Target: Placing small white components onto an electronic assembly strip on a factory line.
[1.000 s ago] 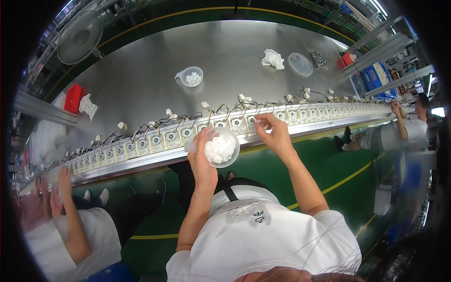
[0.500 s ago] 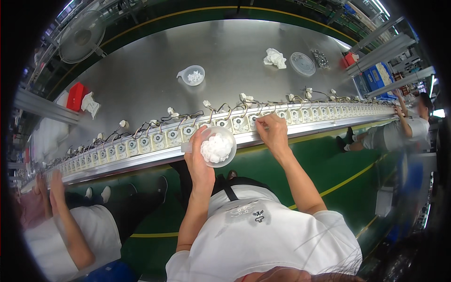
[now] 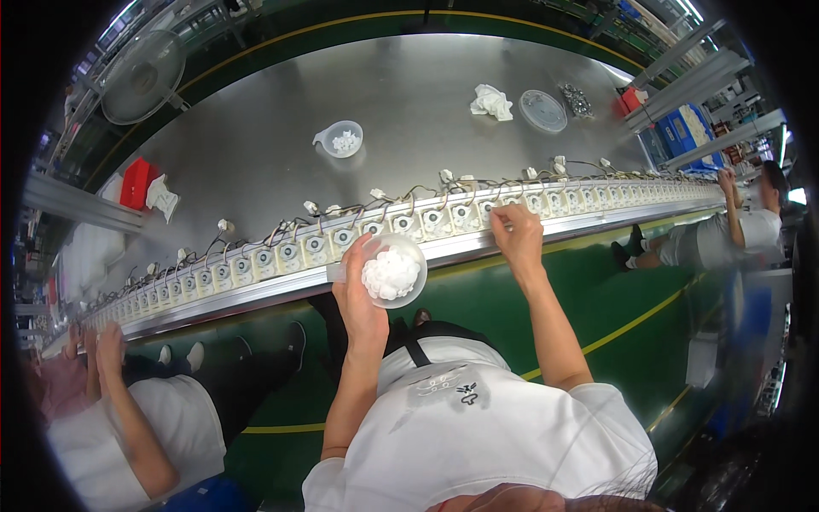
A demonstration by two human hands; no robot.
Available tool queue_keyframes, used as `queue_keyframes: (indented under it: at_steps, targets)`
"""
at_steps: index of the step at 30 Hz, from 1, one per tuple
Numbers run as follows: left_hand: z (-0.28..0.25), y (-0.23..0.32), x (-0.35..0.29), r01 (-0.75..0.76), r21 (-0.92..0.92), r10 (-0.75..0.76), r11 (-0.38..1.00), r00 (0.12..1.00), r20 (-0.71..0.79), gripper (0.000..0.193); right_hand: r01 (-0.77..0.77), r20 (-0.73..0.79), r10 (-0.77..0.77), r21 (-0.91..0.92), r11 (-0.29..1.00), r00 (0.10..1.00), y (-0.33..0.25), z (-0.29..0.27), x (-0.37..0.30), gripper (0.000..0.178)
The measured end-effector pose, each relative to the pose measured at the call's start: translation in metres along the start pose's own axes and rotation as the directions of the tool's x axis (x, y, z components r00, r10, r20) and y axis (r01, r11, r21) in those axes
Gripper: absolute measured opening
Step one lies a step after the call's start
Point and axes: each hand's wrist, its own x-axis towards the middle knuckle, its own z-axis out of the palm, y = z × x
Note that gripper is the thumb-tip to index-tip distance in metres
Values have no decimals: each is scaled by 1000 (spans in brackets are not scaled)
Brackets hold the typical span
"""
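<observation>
My left hand (image 3: 363, 311) is wrapped round a translucent plastic cup (image 3: 416, 286) heaped with small white parts (image 3: 390, 271). The cup is held just in front of a long row of cream-coloured square units (image 3: 344, 239), each with a dark round centre and wires behind. To the right, my right hand (image 3: 519, 235) has thumb and forefinger brought together at the front of one unit (image 3: 487, 212). Whatever sits between those fingertips is too small or hidden to make out.
A metal rail (image 3: 452, 249) carries the row. On the steel table (image 3: 256, 111) beyond lie a second cup (image 3: 343, 151), white cloth (image 3: 491, 102), a round clear lid (image 3: 543, 112) and a bag of metal parts (image 3: 577, 100). Co-workers' hands (image 3: 111, 346) show at left, another person (image 3: 742, 222) at right.
My right hand has shifted a little to the right along the row, its fingers still together. My left hand keeps the cup in nearly the same place. The co-worker's hands at left have moved.
</observation>
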Motion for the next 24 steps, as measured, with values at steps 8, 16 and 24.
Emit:
queue_keyframes:
  at_steps: [8, 16, 24]
  targets:
    - [-50, 34, 14, 11, 0, -11, 1000, 999, 46, 36, 251, 22, -259, -335, 908, 966, -7, 4, -20, 20]
    - [-89, 61, 23, 28, 29, -30, 999, 998, 54, 36, 315, 48, -328, -435, 844, 943, -11, 10, -20, 11]
    - [-97, 59, 22, 51, 76, -58, 996, 993, 101, 35, -69, 185, 159, -419, 905, 970, -6, 1, 14, 4]
